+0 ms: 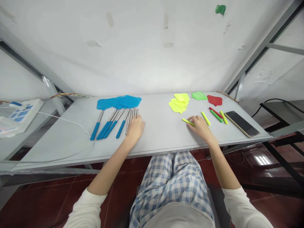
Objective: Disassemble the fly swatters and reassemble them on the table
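My left hand is closed at the right end of a row of thin metal rods, its fingertips on a rod they partly hide. Left of it lie blue fly swatters with metal shafts, their blue heads overlapping. My right hand pinches a yellow handle sleeve between thumb and fingers, low over the table. Just past that hand rests another yellow sleeve. Beyond it are stacked yellow swatter heads.
At the right lie a green head, a red head, red, green and yellow sleeves and a phone. A white cable crosses the table's left side. Behind the table stands a white wall.
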Demonstrator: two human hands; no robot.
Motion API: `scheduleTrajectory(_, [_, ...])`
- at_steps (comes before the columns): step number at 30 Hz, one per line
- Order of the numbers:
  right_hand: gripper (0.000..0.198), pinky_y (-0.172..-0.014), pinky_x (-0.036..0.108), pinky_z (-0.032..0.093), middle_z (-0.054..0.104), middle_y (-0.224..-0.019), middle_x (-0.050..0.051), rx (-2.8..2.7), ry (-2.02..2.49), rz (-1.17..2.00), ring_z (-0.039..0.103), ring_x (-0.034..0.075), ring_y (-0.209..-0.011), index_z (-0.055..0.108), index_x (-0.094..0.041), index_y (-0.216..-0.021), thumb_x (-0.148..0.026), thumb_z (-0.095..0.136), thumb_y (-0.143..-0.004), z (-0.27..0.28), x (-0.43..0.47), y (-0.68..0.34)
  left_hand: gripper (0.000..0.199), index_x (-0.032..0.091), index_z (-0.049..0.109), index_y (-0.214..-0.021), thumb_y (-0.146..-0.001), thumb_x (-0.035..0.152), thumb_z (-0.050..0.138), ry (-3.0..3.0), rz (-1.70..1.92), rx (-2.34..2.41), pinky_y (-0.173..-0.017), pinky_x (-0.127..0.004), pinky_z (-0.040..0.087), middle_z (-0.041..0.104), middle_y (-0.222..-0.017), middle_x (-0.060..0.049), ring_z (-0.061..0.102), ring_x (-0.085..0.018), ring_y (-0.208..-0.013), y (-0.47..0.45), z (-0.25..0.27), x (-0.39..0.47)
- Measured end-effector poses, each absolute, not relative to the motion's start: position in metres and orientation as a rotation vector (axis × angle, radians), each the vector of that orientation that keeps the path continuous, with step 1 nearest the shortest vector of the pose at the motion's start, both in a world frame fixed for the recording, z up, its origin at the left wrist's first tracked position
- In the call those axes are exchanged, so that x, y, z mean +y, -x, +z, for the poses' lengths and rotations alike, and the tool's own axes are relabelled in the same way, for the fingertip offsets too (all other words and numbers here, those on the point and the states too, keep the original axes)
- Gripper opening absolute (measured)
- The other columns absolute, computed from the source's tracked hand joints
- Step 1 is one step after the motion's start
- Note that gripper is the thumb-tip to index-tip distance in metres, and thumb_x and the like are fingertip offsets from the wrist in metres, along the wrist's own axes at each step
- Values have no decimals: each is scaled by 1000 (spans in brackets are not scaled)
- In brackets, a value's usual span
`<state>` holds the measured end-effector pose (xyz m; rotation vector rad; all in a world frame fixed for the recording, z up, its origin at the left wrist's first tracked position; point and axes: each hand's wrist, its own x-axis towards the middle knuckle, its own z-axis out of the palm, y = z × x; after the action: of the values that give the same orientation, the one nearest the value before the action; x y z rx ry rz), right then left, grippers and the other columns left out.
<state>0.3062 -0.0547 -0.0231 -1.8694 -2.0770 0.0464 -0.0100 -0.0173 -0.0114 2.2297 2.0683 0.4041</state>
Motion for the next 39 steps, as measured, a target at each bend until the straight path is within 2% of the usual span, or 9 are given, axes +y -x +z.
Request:
scheduleTrajectory(3, [26,-83,38,44,62,-96,11,-2064,1832,57,57,27,-93,64,-16,-108,-30,56,-87,-26,-57,-312,36,5,56,-116,-84,19,47,-2237,538,2099,-90,-43,49,59,-113,-22,61,-33,-104,14,-14,-19])
scheduleTrajectory(7, [21,-83,38,44,62,-96,11,-2050,1802,52,57,26,-91,65,-17,-103,-27,55,-88,-30,-60,-316,28,12,59,-108,-83,20,50,-2170,714,2134,-89,-44,50,60,-112,-18,62,-31,-101,23,-17,-25])
scheduleTrajectory(14, [17,-81,40,43,62,-95,10,-2029,1807,-7,57,27,-91,65,-18,-101,-27,55,-89,-28,-64,-311,27,16,65,-101,-76,25,61,-1961,715,1934,-86,-38,50,69,-80,-6,66,-24,-84,27,-12,-21])
scheduleTrajectory(18, [18,-81,40,43,63,-96,11,-2039,1788,3,56,28,-92,64,-18,-102,-27,53,-91,-27,-61,-305,44,13,66,-109,-67,27,70,-1656,713,1620,-74,-32,50,67,-65,-1,65,-19,-66,3,-3,-12])
scheduleTrajectory(21, [20,-82,39,42,63,-95,10,-2081,1723,52,56,27,-91,64,-19,-103,-28,51,-92,-26,-51,-302,37,10,69,-100,-66,25,71,-1322,824,1361,-65,-28,49,65,-60,0,59,-14,-56,-21,4,-1])
scheduleTrajectory(24, [20,-84,39,42,65,-99,9,-2135,1605,110,57,25,-90,65,-22,-106,-28,50,-93,-20,-36,-301,14,11,69,-82,-72,21,68,-1022,911,1103,-66,-24,51,67,-67,-4,60,-11,-61,-44,8,12])
scheduleTrajectory(27, [21,-84,37,42,64,-102,8,-2154,1489,115,57,24,-92,65,-23,-107,-30,50,-94,-8,-25,-302,7,12,66,-81,-76,17,65,-878,1079,961,-75,-25,54,67,-73,-4,64,-11,-68,-64,8,21])
scheduleTrajectory(33, [25,-81,38,38,62,-102,9,-2074,1530,-161,53,26,-94,65,-24,-112,-32,48,-96,8,-21,-306,15,18,48,-83,-79,14,62,-762,1402,876,-91,-36,53,68,-75,0,70,-13,-75,-91,-6,22])
scheduleTrajectory(39, [26,-81,38,35,61,-101,10,-2108,1595,-237,51,26,-93,64,-24,-112,-30,44,-97,6,-22,-299,18,19,46,-85,-83,17,64,-738,1393,699,-100,-37,49,73,-84,-3,72,-15,-90,-95,-14,19])
